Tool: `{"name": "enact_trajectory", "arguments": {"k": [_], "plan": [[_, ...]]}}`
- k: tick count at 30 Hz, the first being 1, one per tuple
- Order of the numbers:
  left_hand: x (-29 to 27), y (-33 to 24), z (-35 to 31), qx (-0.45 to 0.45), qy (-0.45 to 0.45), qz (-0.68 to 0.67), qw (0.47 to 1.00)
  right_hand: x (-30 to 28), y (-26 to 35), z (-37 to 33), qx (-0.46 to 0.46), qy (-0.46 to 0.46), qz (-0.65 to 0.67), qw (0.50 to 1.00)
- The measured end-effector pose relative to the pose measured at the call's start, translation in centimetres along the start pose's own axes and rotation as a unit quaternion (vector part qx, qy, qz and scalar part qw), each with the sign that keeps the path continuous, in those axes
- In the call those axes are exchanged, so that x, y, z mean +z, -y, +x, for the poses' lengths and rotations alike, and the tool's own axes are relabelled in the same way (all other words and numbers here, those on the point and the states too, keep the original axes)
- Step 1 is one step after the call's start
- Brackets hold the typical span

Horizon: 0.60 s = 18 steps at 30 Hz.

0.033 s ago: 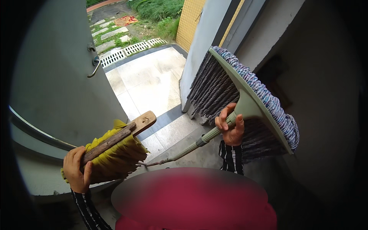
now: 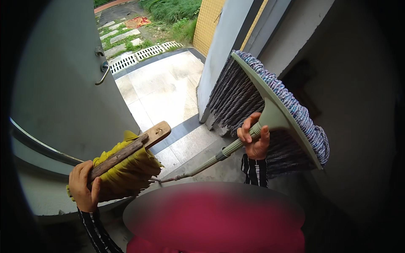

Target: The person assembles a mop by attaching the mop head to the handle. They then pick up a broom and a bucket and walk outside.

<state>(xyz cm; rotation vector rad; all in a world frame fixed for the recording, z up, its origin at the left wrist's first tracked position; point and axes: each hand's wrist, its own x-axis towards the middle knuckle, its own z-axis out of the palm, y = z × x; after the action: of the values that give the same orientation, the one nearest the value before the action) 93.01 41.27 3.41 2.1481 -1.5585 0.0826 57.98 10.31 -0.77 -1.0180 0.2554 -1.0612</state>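
Your left hand [image 2: 82, 185] is curled shut around the near end of a wooden handle [image 2: 126, 152], fingers wrapped over the top and the thumb tucked against the side, so nothing of the palm shows. That handle runs up and to the right from your fist and ends in a squared block with a small hole; below it hangs a thick bunch of yellow mop strips [image 2: 126, 170], pressed against the wood and touching your knuckles. Your right hand [image 2: 254, 137] grips the grey-green neck of a flat mop [image 2: 274, 109] just where the pole [image 2: 202, 164] meets the head: the fingers are closed round the neck, the forefinger lifted slightly along it. The mop head stands tilted on edge, its blue-grey fringe [image 2: 236, 97] facing left and its plastic back facing right toward the grey wall [image 2: 350, 84]. The pole slants down and left from your right hand, its far end near the yellow strips. To your left stands a grey door [image 2: 63, 84] with a metal handle, and ahead lies a pale tiled landing [image 2: 160, 88].
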Motion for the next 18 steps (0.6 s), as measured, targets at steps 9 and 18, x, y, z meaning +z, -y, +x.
{"name": "enact_trajectory", "arguments": {"k": [9,18], "plan": [[1.5,1.4,-0.3,-0.011,-0.005,-0.001,1.000,-1.4,0.6,-1.1,-0.003,-0.017,0.013,1.000],[2.1,2.1,0.1,-0.004,-0.012,0.008,1.000,-1.7,0.5,-1.8,0.000,-0.066,-0.004,0.998]]}}
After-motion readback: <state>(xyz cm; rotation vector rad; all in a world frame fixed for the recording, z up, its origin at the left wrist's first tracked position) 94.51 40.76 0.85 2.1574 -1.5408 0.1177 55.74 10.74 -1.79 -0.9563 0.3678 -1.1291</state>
